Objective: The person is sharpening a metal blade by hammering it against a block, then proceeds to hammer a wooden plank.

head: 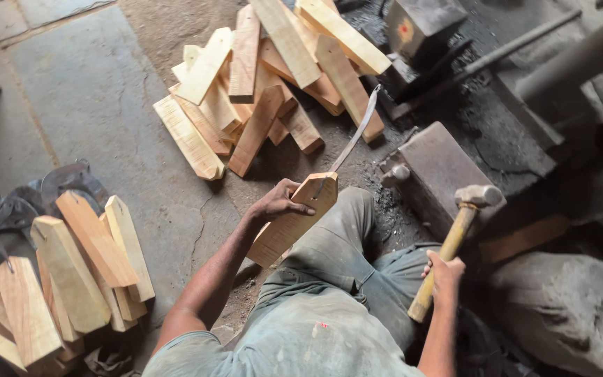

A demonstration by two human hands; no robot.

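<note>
My left hand (278,201) grips a pale wooden handle block (289,223), held tilted over my knee. A thin curved metal blade (352,132) sticks out of the block's upper end and points up toward the wood pile. My right hand (444,271) holds a wooden-handled hammer (455,237) by the lower part of its shaft. The steel hammer head (478,195) is raised just above the corner of a flat iron anvil block (435,171), to the right of the blade.
A heap of similar wooden blocks (266,77) lies on the ground ahead. Another stack of blocks (71,272) stands at the left beside curved metal blades (71,180). A dark metal block (420,24) and long rod (511,49) lie at the upper right, a large stone (570,307) lower right.
</note>
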